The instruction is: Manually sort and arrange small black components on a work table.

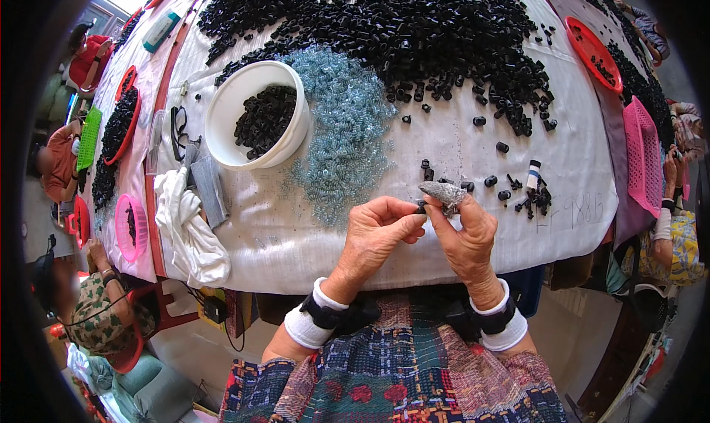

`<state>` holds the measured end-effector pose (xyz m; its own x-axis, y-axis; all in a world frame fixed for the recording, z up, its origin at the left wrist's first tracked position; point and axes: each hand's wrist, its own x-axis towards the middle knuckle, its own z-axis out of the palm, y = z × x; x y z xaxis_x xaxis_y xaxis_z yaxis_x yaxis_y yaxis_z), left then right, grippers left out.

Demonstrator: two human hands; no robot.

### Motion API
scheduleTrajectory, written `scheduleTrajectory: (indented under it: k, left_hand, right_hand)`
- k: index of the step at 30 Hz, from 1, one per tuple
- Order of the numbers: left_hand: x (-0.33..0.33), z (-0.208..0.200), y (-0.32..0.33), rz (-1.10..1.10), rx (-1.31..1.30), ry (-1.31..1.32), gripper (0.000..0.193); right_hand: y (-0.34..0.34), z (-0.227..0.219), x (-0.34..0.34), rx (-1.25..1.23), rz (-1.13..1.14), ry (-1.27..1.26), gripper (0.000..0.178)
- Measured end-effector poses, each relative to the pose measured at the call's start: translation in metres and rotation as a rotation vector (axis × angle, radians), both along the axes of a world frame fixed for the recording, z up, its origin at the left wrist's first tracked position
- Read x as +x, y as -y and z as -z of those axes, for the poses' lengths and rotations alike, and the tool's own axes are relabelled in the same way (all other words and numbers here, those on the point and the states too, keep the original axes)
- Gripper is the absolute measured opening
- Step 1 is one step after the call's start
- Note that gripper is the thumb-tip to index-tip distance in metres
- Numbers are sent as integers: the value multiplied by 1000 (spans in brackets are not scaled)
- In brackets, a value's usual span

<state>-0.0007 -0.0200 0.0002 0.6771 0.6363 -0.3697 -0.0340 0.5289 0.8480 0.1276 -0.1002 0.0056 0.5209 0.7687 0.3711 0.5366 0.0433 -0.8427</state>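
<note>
At the near part of the white-covered table (281, 256), my left hand (376, 238) pinches a small black plastic piece (420, 208) between thumb and forefinger. Close against it on the right, my right hand (467, 242) is closed on a grey, pointed, cone-shaped object (444, 193) with a rough, shiny surface; its exact kind cannot be made out. The right thumb also reaches toward the black piece. Just beyond both hands lie a few loose black cylindrical parts (427, 173). Pale blue, clear coil-like pieces (344, 142) form a heap ahead of my left hand.
A white bowl (214, 131) of black parts stands left of the coils. A large pile of black parts (436, 31) covers the far side. Nearer left lie a white cloth (188, 234) and glasses (177, 131). Several people sit at side tables with red trays (595, 57) and baskets (642, 157).
</note>
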Motion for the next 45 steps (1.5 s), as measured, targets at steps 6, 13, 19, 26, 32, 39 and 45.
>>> scheduleTrajectory:
  k: [6, 13, 19, 26, 32, 39, 45]
  left_hand:
    - [-2, 3, 1, -5, 28, 6, 13]
    - [-1, 0, 2, -8, 16, -11, 14]
    - [-1, 2, 0, -6, -2, 7, 14]
    - [-1, 0, -1, -9, -18, 8, 13]
    - [-1, 2, 1, -20, -1, -1, 13]
    - [3, -1, -2, 7, -44, -72, 16]
    - [2, 2, -1, -1, -27, -62, 17]
  right_hand:
    - [-1, -1, 2, 0, -32, 40, 20]
    - [-1, -3, 6, -53, -75, -91, 22]
    - [-3, 1, 2, 38, -33, 57, 21]
    - [-4, 4, 3, 9, -26, 1, 21]
    - [-3, 5, 7, 61, -138, 181, 19]
    - [-5, 2, 1, -26, -38, 89, 17]
    - [-3, 1, 2, -44, -66, 93, 17]
